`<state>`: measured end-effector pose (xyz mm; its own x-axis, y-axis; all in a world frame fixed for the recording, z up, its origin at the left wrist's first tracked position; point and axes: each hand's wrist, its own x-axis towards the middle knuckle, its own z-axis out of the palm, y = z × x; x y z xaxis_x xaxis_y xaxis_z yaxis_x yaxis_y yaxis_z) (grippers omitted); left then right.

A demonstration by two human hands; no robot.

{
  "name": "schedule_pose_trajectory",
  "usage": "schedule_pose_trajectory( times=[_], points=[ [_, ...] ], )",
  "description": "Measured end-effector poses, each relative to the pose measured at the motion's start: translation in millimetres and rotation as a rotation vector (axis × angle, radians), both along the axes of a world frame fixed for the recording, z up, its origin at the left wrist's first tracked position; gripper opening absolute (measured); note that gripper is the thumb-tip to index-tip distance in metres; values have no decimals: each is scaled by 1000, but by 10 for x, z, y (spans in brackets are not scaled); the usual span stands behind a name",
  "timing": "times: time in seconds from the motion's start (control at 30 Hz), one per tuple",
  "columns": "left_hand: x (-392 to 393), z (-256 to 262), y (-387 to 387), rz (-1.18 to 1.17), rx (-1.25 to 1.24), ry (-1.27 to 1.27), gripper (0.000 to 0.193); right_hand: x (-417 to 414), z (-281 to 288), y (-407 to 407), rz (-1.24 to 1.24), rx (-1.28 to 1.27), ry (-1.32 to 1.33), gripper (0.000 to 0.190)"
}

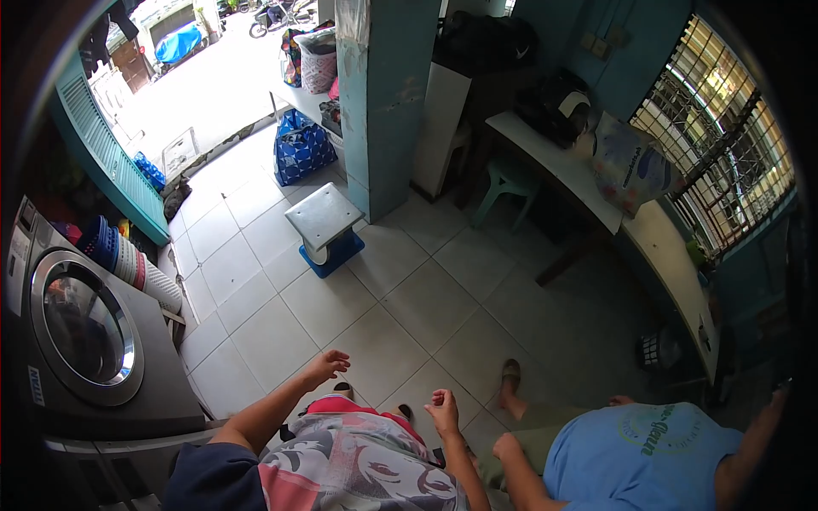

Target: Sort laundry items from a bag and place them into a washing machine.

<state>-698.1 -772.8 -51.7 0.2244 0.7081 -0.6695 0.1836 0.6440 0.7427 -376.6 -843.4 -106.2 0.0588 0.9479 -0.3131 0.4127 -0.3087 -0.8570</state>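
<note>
My left hand [327,368] hangs over the tiled floor in front of my body, fingers loosely bent and apart, with nothing in it. Lower right, my right hand [442,409] is half curled, its thumb away from the fingers; I see no object in it. Neither hand touches anything. Between and below them is my patterned shirt [370,463], with red shorts [319,405] under it. Ahead on the floor stands a platform scale [324,216] with a metal top and a blue base, well beyond my hands.
At left is a front-loading laundry machine [83,329], with stacked plastic baskets [131,262] behind it. A person in a blue shirt [629,453] is close on my right. Ahead are a pillar [393,108] and a blue bag [303,147]. A table [556,163] lines the right.
</note>
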Motion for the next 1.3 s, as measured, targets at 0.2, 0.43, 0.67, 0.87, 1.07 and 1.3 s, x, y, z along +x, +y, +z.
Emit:
schedule_pose_trajectory(
  times=[0.2, 0.43, 0.67, 0.87, 1.07, 1.3],
  points=[
    [-180, -43, -270, 151, -24, -56, 34, -133, -32, 156, 69, -194, 121, 39],
    [-1002, -360, -463, 339, -77, -51, 30, -759, 73, 570, 125, -477, 250, 26],
    [-2323, -385, -363, 430, -39, -8, 32, -1717, 60, 1040, -10, -488, 224, 24],
    [-3387, -404, -104, 420, -35, 59, 37, -2406, 335, 1249, 63, -401, 157, 25],
    [-3698, -407, 333, 422, -50, 104, 45, -2592, 10, 1179, 153, -360, 112, 25],
    [-3289, -347, 946, 234, -7, 31, 36, -2280, 99, 1246, -87, -458, 217, 24]
  ],
)
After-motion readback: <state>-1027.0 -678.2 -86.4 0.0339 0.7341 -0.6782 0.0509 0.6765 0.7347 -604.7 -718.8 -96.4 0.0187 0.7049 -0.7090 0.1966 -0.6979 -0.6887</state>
